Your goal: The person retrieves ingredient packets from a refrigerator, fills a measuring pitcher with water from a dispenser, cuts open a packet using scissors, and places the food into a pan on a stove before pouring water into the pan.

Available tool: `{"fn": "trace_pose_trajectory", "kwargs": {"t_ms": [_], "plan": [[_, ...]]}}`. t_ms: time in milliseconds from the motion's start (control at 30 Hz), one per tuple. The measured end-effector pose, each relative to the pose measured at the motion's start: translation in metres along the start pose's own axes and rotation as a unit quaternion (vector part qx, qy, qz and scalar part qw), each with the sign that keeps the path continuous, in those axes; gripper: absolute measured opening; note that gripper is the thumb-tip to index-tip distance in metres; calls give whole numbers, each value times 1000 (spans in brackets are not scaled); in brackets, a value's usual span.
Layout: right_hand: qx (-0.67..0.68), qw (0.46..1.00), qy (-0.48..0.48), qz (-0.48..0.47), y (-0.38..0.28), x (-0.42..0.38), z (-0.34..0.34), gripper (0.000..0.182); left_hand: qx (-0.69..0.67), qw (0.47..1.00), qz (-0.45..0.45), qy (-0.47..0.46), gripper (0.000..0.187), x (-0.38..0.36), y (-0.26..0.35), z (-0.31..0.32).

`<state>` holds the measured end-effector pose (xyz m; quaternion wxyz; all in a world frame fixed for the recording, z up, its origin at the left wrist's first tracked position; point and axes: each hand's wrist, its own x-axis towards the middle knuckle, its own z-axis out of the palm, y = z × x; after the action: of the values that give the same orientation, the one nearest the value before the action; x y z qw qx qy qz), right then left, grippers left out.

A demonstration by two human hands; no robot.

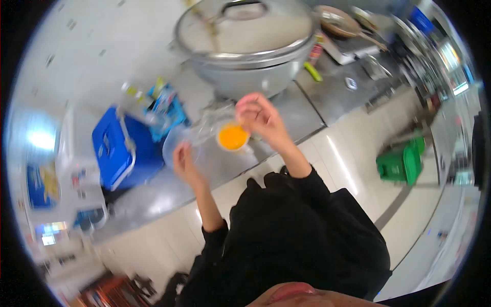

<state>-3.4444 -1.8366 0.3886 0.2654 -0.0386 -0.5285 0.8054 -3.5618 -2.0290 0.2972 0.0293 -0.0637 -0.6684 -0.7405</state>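
Note:
My left hand (pixel 185 162) has its fingers closed at the near rim of a clear plastic bowl (pixel 176 137) on the steel counter. My right hand (pixel 262 120) is raised beside a small white bowl (pixel 220 142) filled with bright orange-yellow contents (pixel 233 136). Its fingers are curled together, with a pinkish patch at the top; motion blur hides what they hold, if anything. Crumpled clear plastic (pixel 210 118) lies behind the small bowl, between it and a large pot.
Behind my hands stands a large lidded metal pot (pixel 245 71). A blue box (pixel 120 148) and a blue packet (pixel 169 107) are at left. A frying pan (pixel 337 21) and a green knife handle (pixel 313 71) lie to the right. A green bin (pixel 401 163) stands on the floor.

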Motion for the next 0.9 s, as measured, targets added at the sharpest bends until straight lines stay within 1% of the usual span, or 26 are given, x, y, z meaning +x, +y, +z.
{"fn": "trace_pose_trajectory", "kwargs": {"t_ms": [33, 67, 100, 200, 233, 300, 333, 367, 433, 533, 600, 633, 667, 700, 733, 767, 800, 867, 900], "plan": [[-86, 996, -1, -32, -11, -12, -12, 31, 66, 995, 68, -2, 10, -6, 7, 4], [-172, 983, -2, -56, -22, -26, -25, 30, 176, 970, 168, -17, 10, -12, 20, 8], [-258, 963, -7, -73, -32, -40, -39, 29, 277, 922, 270, -22, 11, -17, 32, 16], [-343, 937, 51, -40, -85, -93, -77, 20, 241, 906, 313, -152, 11, -38, 54, 54], [-365, 925, 92, -48, -99, -111, -91, 21, 166, 924, 267, -216, 11, -49, 56, 69], [-403, 896, 173, -64, -126, -148, -119, 22, 105, 909, 222, -338, 10, -69, 52, 102], [-420, 879, 215, -73, -138, -167, -132, 24, 73, 892, 199, -399, 10, -82, 48, 121], [-435, 859, 257, -82, -149, -187, -146, 25, 32, 891, 142, -429, 9, -98, 45, 141], [-459, 819, 334, -83, -176, -230, -175, 25, -46, 871, 22, -488, 8, -140, 41, 186], [-537, 736, 401, -95, -217, -298, -226, 23, -121, 818, -81, -556, 8, -223, 50, 263], [-587, 673, 427, -143, -244, -345, -265, 24, -97, 784, -145, -596, 6, -287, 37, 316], [-597, 661, 428, -149, -257, -368, -282, 26, -79, 761, -179, -619, 6, -323, 33, 340], [-605, 651, 433, -151, -268, -390, -297, 27, -95, 732, -239, -632, 7, -362, 35, 364], [-589, 664, 433, -154, -282, -409, -307, 32, -103, 702, -298, -639, 9, -401, 39, 389], [-550, 697, 437, -140, -293, -427, -317, 36, -111, 673, -355, -640, 10, -439, 42, 413], [-525, 726, 429, -119, -298, -448, -333, 38, -109, 653, -362, -657, 14, -475, 36, 435], [-497, 754, 418, -100, -300, -466, -349, 39, -118, 634, -387, -659, 13, -506, 31, 457], [-444, 790, 420, -50, -305, -496, -382, 40, -137, 604, -436, -653, 12, -562, 18, 503], [-440, 788, 428, -54, -305, -507, -400, 39, -153, 557, -475, -664, 12, -580, 3, 528]]}}
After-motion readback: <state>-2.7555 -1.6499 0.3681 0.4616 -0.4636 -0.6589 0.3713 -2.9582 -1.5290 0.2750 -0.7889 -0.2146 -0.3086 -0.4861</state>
